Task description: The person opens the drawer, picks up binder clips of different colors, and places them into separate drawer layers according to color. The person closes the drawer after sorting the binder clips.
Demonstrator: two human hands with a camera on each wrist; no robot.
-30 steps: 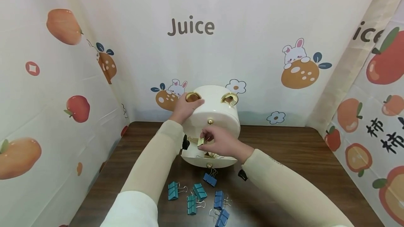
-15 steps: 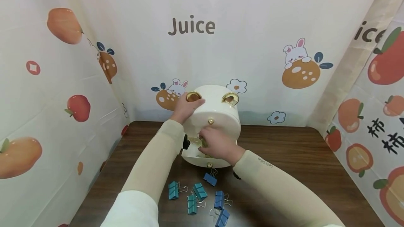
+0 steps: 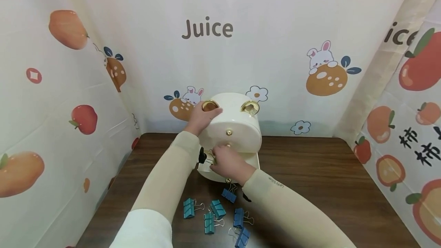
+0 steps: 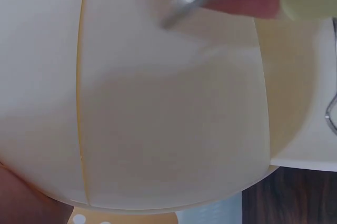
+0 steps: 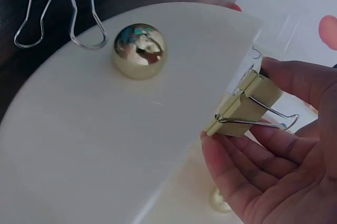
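Observation:
A white rounded drawer box (image 3: 237,127) with gold knobs stands at the back of the table, its lower drawer (image 3: 209,175) pulled out. My left hand (image 3: 200,118) holds the box at its upper left, beside a gold ring (image 3: 210,105), with the thumb across the top. Over the drawer, my right hand (image 3: 231,163) pinches a pale yellow binder clip (image 5: 255,105) between thumb and fingers. The clip's wire handles show clearly in the right wrist view. Most of the drawer's inside is hidden behind my right hand. In the left wrist view a blurred metal handle (image 4: 195,0) appears near fingers.
On the dark wood table (image 3: 310,186), in front of the box, lie several teal binder clips (image 3: 209,223) and blue binder clips (image 3: 239,218). One blue clip (image 3: 229,195) is close to the drawer front. Printed cloth (image 3: 275,49) surrounds the table.
My right hand has moved left across the drawer with the yellow binder clip, and the wrist has swung inward. My left hand and the clips on the table have stayed put.

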